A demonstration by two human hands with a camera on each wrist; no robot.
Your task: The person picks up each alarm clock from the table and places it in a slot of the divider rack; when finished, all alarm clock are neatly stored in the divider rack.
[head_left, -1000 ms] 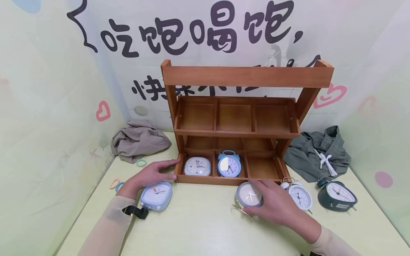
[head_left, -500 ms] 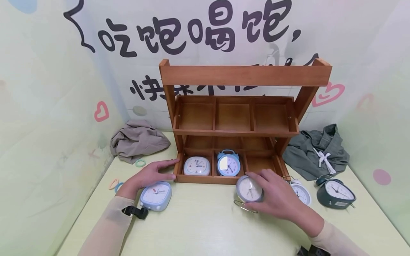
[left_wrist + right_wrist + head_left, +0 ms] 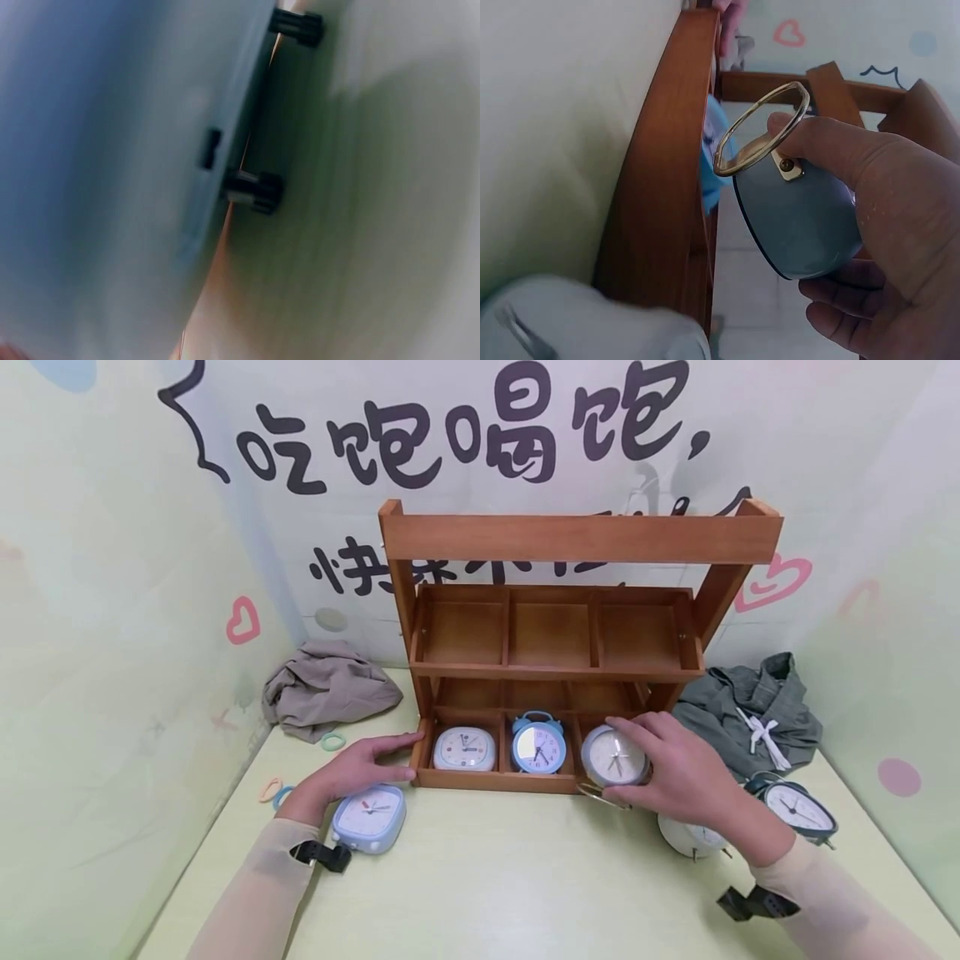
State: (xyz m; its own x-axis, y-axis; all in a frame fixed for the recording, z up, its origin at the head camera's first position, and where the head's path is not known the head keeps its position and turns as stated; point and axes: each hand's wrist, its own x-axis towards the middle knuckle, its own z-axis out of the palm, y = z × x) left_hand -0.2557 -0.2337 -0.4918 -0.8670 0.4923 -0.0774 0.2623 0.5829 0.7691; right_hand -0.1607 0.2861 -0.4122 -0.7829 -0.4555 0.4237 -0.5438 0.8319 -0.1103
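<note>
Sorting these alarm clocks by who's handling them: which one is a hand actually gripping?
The round grey clock with the gold wire stand, gripped by the right hand at the rack's lower right compartment. No hand grips the other clocks.

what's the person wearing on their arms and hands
Both arms are covered by thin, close-fitting pale beige sleeves that end at the wrists. The left hand and right hand are bare, with no gloves or rings visible. Each wrist carries a small black mount: the left wrist mount and the right wrist mount, strapped on over the sleeve.
</note>
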